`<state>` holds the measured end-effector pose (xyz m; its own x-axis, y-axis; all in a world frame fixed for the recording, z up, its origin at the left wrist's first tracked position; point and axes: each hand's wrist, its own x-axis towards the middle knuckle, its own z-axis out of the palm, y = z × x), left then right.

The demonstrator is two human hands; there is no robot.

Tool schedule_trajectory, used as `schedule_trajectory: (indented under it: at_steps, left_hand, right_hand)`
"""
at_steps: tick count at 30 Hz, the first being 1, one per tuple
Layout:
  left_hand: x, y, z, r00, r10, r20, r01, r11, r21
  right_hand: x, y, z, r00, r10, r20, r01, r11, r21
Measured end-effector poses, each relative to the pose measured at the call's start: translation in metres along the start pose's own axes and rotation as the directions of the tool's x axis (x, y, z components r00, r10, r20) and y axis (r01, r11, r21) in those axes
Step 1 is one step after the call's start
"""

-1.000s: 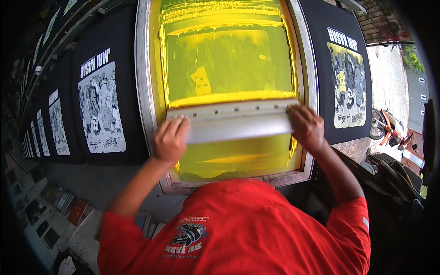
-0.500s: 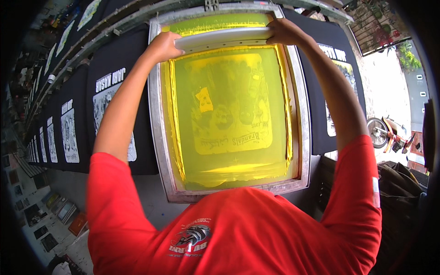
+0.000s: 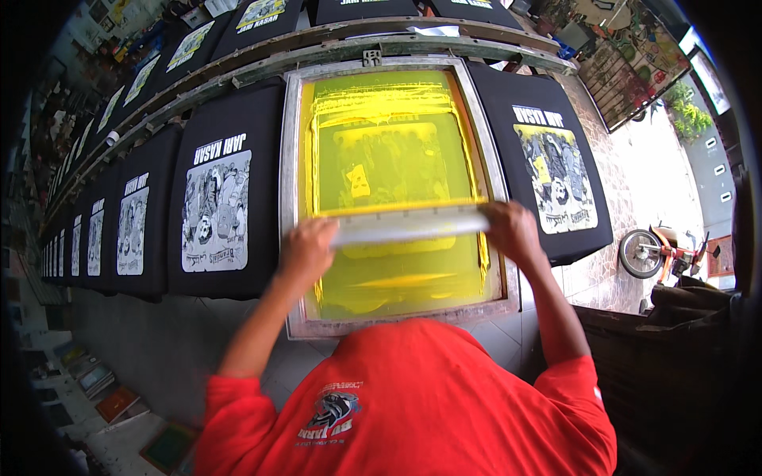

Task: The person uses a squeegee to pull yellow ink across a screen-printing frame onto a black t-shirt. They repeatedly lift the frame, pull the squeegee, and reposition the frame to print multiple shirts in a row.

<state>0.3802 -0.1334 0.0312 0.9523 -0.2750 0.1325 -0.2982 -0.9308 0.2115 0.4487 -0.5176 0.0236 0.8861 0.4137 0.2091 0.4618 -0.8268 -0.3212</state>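
Note:
A long pale squeegee (image 3: 409,228) spans the mesh of a screen printing frame (image 3: 292,174). My left hand (image 3: 311,250) is closed round its left end, and my right hand (image 3: 514,230) grips the right end. Yellow ink (image 3: 373,117) lies in a thick band across the far part of the mesh and in ridges down both sides. Through the mesh a picture stencil (image 3: 397,155) shows, with a small bright yellow patch in it. The squeegee covers the stencil's lower middle. Whatever lies beneath the screen is hidden.
Black shirts with white and grey prints (image 3: 216,210) lie in a row to the left. A black shirt with yellow in its print (image 3: 556,178) is close on the right. Metal rails (image 3: 238,78) cross behind the frame. A motorcycle (image 3: 663,250) stands at the far right.
Both hands have drawn the squeegee from the frame's far end toward me, past the stencil's middle. My elbows are now bent and closer in. The view has shifted, showing more shirts beyond the rails.

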Motion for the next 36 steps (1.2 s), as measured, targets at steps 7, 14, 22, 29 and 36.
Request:
schedule_trajectory:
  at_steps: [7, 14, 22, 29, 36]
  left_hand:
    - [-0.13, 0.059, 0.042, 0.999, 0.007, -0.036, -0.011, 0.992, -0.123]
    - [-0.167, 0.071, 0.062, 0.999, -0.027, -0.03, 0.021, 0.984, -0.178]
    - [-0.181, 0.02, 0.072, 0.72, -0.6, -0.349, 0.526, 0.8, -0.29]
    - [-0.171, -0.024, 0.079, 0.572, -0.812, 0.119, 0.687, 0.395, -0.61]
    - [-0.182, -0.032, 0.056, 0.579, -0.813, -0.065, 0.692, 0.532, -0.488]
  right_hand:
    - [-0.154, -0.033, 0.036, 0.998, 0.006, -0.062, -0.004, 1.0, 0.028]
    - [-0.19, -0.046, 0.043, 0.999, 0.033, -0.009, -0.032, 0.994, 0.107]
    - [-0.187, -0.003, 0.048, 0.769, 0.572, -0.285, -0.495, 0.815, 0.301]
    - [-0.171, 0.053, 0.07, 0.65, 0.757, 0.071, -0.712, 0.573, 0.406]
    - [-0.17, 0.017, 0.04, 0.652, 0.758, 0.006, -0.705, 0.603, 0.372]
